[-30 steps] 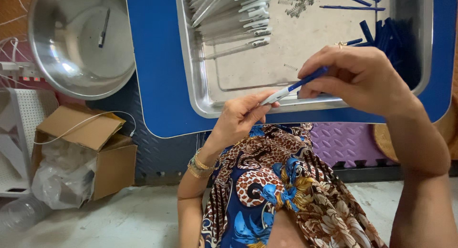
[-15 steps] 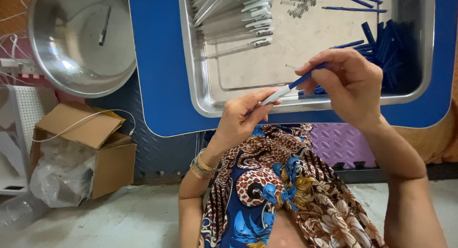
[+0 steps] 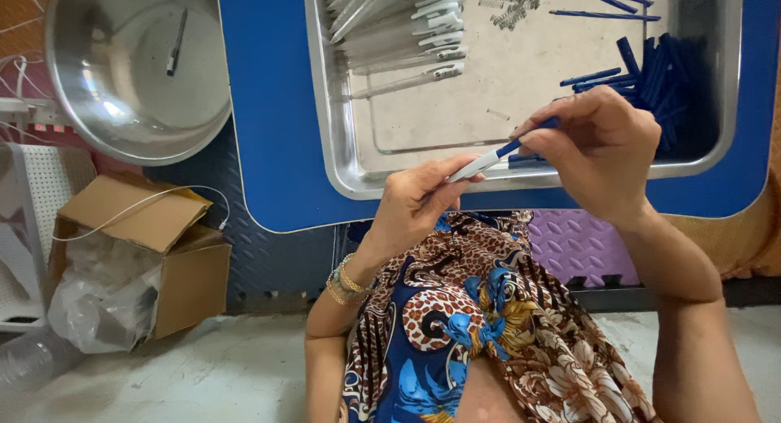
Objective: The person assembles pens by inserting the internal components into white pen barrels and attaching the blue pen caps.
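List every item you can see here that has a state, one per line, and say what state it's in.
pen: held at both ends over the tray's near rim
left hand: pinching the white end
right hand: pinching the blue end
steel tray: holds white barrels, blue parts, springs
white barrels: piled
blue parts: heaped
steel bowl: holds one pen
cardboard box: flaps open

Low blue table over a pale floor.
A blue table (image 3: 277, 106) stands above dark textured matting (image 3: 268, 260), purple foam tiles (image 3: 578, 244) and pale, possibly concrete floor (image 3: 203, 374).
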